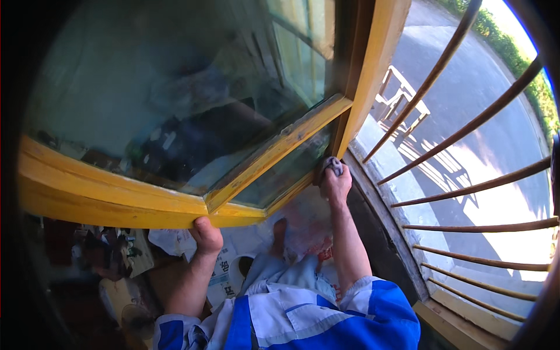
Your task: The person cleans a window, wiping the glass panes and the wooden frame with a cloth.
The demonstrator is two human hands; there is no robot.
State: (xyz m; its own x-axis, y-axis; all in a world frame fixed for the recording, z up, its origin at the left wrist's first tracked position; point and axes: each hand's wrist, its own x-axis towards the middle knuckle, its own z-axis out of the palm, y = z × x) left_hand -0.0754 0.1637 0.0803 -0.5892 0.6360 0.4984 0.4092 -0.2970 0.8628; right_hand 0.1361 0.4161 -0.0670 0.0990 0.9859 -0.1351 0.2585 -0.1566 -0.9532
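Peering down from a distance past the shirt (280, 312) at the lower edge, I judge the step in hand to be wiping: a rag (333, 165) sits at the low corner of a yellow window (111, 202). Nearest me, just below centre, the left hand (207, 234) sets its thumb against the window's bottom edge; its fingers are mostly out of my sight, so I cannot tell how tightly they close. The window runs from the left edge toward the upper right, its dark, reflecting glass (134, 111) filling the upper left. Farther off, right of centre, the right hand (337, 184) is closed around the bunched greyish rag; how hard it presses I cannot tell. The next move, to my mind, calls for a firm left hand and the rag close against the wood. Beyond, at right, brown bars (475, 123) cross a pale table (402, 79) on paving (461, 70), with greenery (508, 39) farthest, upper right.
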